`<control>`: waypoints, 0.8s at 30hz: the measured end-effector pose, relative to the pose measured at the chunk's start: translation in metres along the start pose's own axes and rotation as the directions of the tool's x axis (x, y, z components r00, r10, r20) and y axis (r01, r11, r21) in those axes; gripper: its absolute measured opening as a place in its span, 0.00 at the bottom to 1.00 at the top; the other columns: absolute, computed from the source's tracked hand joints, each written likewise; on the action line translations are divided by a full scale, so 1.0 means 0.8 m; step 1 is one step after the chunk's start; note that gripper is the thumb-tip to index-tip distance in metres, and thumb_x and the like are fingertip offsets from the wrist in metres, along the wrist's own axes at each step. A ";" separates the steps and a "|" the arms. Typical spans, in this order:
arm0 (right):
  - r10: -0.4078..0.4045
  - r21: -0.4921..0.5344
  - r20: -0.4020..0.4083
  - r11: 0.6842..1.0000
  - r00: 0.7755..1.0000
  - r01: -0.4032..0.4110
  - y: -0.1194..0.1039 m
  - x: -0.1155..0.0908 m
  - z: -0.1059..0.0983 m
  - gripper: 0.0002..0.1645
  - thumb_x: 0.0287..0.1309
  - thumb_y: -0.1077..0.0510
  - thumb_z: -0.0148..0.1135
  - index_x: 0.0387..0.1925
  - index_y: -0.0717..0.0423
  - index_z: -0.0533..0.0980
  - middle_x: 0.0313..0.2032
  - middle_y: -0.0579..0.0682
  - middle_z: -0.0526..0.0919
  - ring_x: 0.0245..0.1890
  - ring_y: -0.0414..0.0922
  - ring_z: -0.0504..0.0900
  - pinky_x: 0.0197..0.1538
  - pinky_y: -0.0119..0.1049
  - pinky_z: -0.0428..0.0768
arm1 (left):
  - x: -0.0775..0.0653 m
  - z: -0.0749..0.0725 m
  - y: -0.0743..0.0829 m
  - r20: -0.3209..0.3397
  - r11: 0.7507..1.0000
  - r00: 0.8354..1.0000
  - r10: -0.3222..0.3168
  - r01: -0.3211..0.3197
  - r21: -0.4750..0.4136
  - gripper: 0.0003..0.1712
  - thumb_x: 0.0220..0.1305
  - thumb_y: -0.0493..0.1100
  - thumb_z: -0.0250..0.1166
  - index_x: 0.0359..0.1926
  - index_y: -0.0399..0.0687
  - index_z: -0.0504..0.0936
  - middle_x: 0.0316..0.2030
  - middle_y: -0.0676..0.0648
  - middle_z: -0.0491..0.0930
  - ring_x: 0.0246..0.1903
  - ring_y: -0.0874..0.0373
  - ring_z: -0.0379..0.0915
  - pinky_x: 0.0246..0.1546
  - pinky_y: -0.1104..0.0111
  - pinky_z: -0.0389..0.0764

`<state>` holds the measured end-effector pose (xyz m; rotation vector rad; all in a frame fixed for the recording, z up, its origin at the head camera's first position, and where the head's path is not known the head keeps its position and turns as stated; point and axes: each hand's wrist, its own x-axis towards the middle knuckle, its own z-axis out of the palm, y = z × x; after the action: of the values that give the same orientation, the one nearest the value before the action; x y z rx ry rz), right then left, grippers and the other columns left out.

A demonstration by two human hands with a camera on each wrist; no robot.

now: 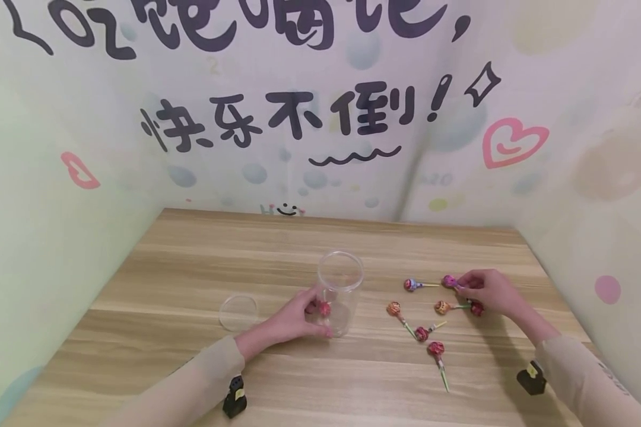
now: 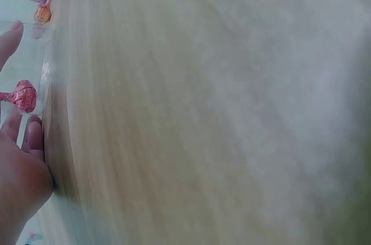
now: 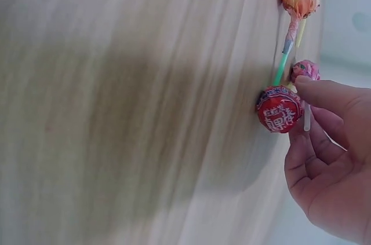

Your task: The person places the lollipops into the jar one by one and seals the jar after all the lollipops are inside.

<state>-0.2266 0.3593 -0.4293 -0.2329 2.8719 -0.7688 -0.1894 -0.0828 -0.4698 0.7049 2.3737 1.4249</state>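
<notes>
at the jar's three o'clock, the right hand pinched a purple lollipop; the left hand gripped the jar.

That's seven loose lollipops, plus apparently just one more inside one clear jar! One round lid, one left hand, one right hand, two black wrist devices!

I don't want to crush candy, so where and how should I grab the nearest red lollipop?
Probably pinch the stick of the red lollipop from your side of the table: it's thin, points toward you and lies clear of other lollipops.
</notes>
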 end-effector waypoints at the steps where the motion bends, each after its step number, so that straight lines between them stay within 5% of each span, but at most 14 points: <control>1: -0.002 -0.005 0.002 1.000 1.000 0.002 0.000 0.000 0.000 0.14 0.59 0.57 0.68 0.41 0.63 0.82 0.33 0.53 0.87 0.32 0.41 0.80 0.32 0.31 0.76 | 0.000 0.000 0.001 -0.002 1.000 1.000 -0.005 0.005 -0.001 0.40 0.48 0.45 0.79 0.61 0.46 0.72 0.46 0.47 0.75 0.47 0.58 0.70 0.51 0.68 0.71; 10: -0.060 -0.096 -0.001 0.994 0.998 0.060 -0.003 0.007 -0.002 0.05 0.56 0.60 0.68 0.33 0.58 0.83 0.28 0.48 0.86 0.29 0.39 0.78 0.33 0.33 0.74 | 0.002 0.002 0.002 -0.013 1.000 1.000 0.004 -0.004 -0.006 0.37 0.47 0.45 0.79 0.58 0.45 0.73 0.44 0.47 0.75 0.44 0.59 0.70 0.48 0.70 0.73; 24: -0.106 -0.116 0.004 0.988 0.994 0.106 -0.006 0.015 -0.001 0.06 0.53 0.62 0.69 0.35 0.59 0.85 0.30 0.51 0.88 0.28 0.38 0.79 0.32 0.31 0.76 | 0.001 0.000 0.003 -0.013 1.000 1.000 0.003 -0.003 -0.010 0.38 0.47 0.46 0.79 0.59 0.47 0.73 0.44 0.47 0.76 0.45 0.59 0.70 0.48 0.68 0.72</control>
<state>-0.2378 0.3534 -0.4274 -0.4024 2.9290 -0.6197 -0.1891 -0.0813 -0.4678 0.6995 2.3746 1.4458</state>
